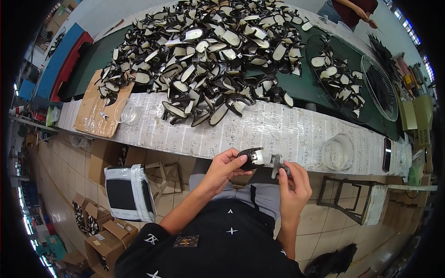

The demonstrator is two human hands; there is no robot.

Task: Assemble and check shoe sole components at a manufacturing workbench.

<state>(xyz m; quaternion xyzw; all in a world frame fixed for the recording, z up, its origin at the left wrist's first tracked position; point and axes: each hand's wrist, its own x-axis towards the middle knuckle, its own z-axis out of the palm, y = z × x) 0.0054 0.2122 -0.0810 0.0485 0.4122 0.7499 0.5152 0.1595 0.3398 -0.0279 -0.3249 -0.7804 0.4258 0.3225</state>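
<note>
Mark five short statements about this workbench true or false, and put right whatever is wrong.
1. The left hand holds a black-and-white piece. True.
2. The right hand is empty. False: it holds a small grey object.
3. A clear round container stands on the table, to the right of the right hand. True.
4. The cardboard sheet lies at the right end of the table. False: it lies toward the left end.
5. A large pile of black and pale pieces lies on the far side of the table, beyond both hands. True.
</note>
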